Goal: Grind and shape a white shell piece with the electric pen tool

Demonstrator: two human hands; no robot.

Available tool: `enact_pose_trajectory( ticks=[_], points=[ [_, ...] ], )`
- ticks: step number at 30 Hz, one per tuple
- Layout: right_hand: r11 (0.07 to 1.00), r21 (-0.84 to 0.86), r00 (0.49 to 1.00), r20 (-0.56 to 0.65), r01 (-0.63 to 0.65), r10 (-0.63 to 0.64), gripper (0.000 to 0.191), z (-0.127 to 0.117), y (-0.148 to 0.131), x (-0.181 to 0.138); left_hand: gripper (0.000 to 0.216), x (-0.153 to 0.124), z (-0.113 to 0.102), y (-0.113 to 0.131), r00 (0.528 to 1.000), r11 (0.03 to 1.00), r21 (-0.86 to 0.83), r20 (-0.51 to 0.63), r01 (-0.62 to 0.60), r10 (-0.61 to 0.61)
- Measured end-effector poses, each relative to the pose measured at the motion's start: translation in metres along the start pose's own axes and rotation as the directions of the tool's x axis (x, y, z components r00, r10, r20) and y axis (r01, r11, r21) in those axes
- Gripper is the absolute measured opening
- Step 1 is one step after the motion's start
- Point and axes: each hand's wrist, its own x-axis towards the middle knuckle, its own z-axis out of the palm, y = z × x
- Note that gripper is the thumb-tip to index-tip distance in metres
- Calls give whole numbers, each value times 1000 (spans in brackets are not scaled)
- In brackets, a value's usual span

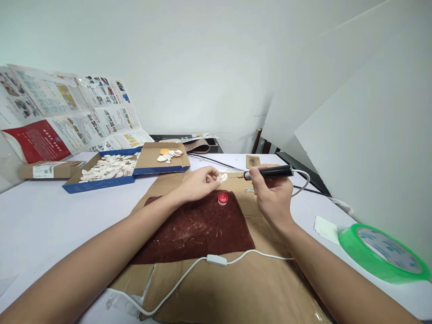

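My left hand (pixel 202 183) is closed, its thumb and fingertips pinching a small white shell piece (pixel 222 178). In my right hand (pixel 275 193) lies a black pen-shaped electric drill (pixel 272 172), held almost level. Its thin bit points left at the shell piece, and whether the two touch is too small to tell. A white cord (pixel 305 183) runs from the drill's back end. Just below the shell piece, a small round red cap (pixel 222 199) sits on a dark brown cloth (pixel 192 229) dusted with white specks.
Many white shell pieces (pixel 110 167) fill a blue box at left; several more lie on its open lid (pixel 145 162). Cardboard (pixel 236 288) covers the table under the cloth. A cord switch (pixel 216 260) is in front. Green tape (pixel 381 252) lies right, a printed sheet (pixel 94 112) stands left.
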Motion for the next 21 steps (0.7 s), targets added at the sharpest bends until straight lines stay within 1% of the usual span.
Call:
enact_pose_trajectory(
  ticks=[2,4,6,7,8,9,10,12,13,15,16,18,20,21],
  points=[
    [1000,-13,998,60,-12,13,44,-1,3,0,30,1,-5,3,999,995,-98,-17,31,-33],
    [998,-50,986,160,-38,45,43,-2,8,0,35,0,-13,8,1000,982,-191,-18,10,-13],
    [989,-124,964,244,-76,104,43,-2,13,-1,43,-5,-23,16,1000,977,-211,-1,-28,28],
    [983,-157,954,268,-91,131,42,-1,15,-2,46,-9,-28,20,998,982,-186,34,-37,44],
    [979,-174,948,281,-104,150,42,-1,16,-2,46,-14,-34,24,996,993,-119,82,-27,37],
    [979,-170,945,288,-112,158,41,-1,17,-2,45,-20,-38,27,987,1000,-12,158,-4,6],
    [982,-143,946,285,-119,156,41,-1,17,-2,43,-26,-42,29,972,992,124,234,-9,-21],
    [988,-64,956,251,-138,150,44,-1,17,-1,34,-41,-45,30,939,929,365,336,-61,-70],
    [988,-28,962,226,-152,154,47,-2,17,0,30,-47,-45,28,932,898,435,350,-68,-99],
    [984,15,967,187,-177,171,52,-3,17,2,25,-57,-40,22,926,859,510,347,-55,-147],
    [983,24,968,178,-183,176,53,-4,18,3,26,-60,-37,19,934,845,533,320,-37,-161],
    [983,19,969,174,-182,176,51,-5,18,4,35,-58,-28,14,969,825,565,220,-31,-114],
    [982,1,968,167,-191,188,51,-5,19,3,38,-51,-19,12,987,823,564,158,-59,-37],
    [979,-1,965,164,-206,203,53,-6,19,3,39,-45,-13,11,989,838,539,146,-86,7]
  ],
)
